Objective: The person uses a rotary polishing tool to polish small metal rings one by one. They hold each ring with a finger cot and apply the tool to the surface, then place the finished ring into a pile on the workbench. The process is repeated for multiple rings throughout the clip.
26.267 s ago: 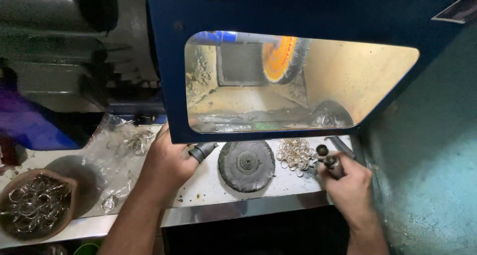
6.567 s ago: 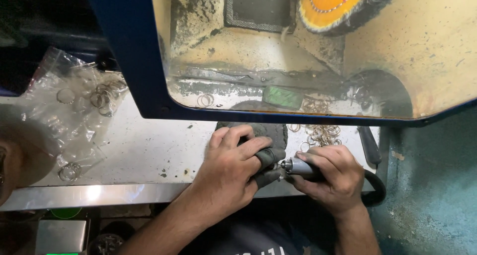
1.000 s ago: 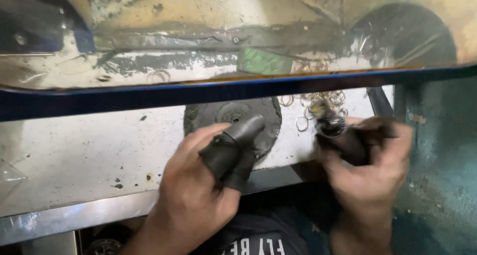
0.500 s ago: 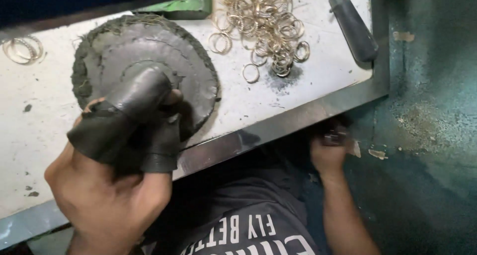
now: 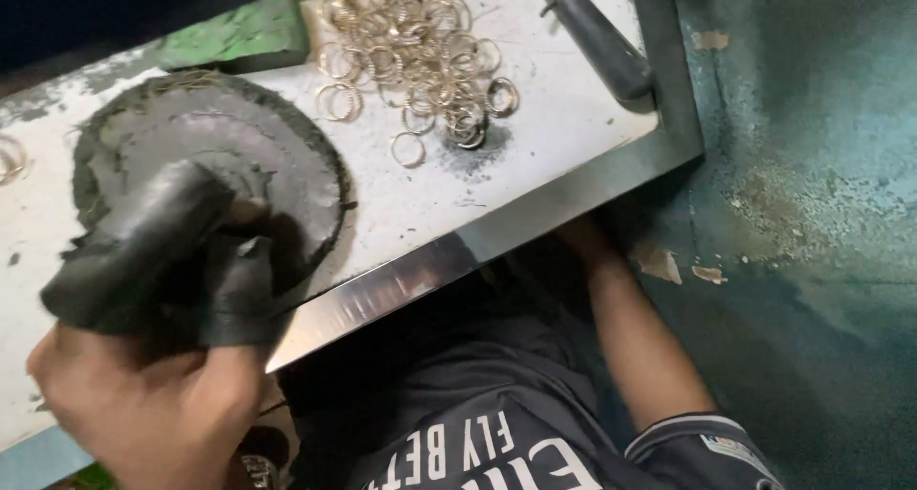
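My left hand (image 5: 153, 394) is at the lower left, its fingers in black rubber covers (image 5: 143, 261) and curled together with nothing seen in them. The fingers hover over the near edge of a dark round buffing disc (image 5: 267, 156) that lies flat on the white bench. My right forearm (image 5: 640, 347) reaches down below the bench's metal edge (image 5: 458, 256); the hand itself is hidden under it. A heap of several gold-coloured rings (image 5: 420, 60) lies on the bench behind the disc. A dark-handled tool (image 5: 597, 41) rests at the bench's far right corner.
A green block (image 5: 239, 36) lies beside the rings at the back. One loose ring (image 5: 8, 156) shows at the left border. A worn teal surface (image 5: 812, 165) with chipped paint fills the right side. My dark shirt is below the bench.
The view has tilted further down and to the right. My right hand, which was at the bench edge a second ago, has dropped under the bench out of sight. My left hand stays by the disc.
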